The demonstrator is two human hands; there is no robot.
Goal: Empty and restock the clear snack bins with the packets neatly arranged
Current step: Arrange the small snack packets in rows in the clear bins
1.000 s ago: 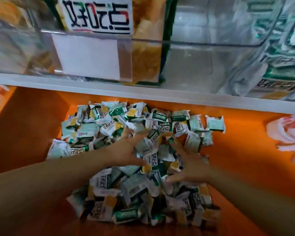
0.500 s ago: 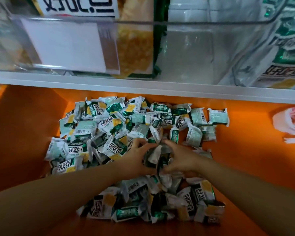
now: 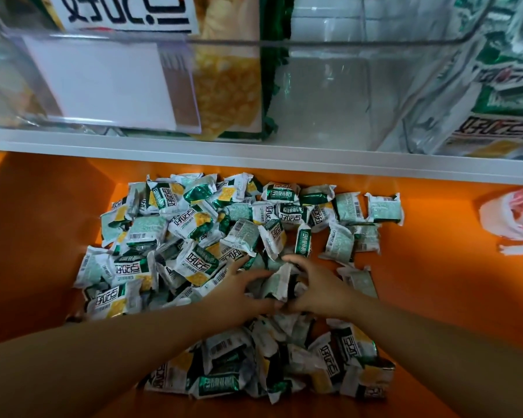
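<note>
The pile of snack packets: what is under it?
An orange surface shows around the pile of snack packets. Directly beneath, the packets, left hand and right hand hide everything.

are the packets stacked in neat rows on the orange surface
No, the packets lie in a jumbled heap on the orange surface, facing every way.
</note>
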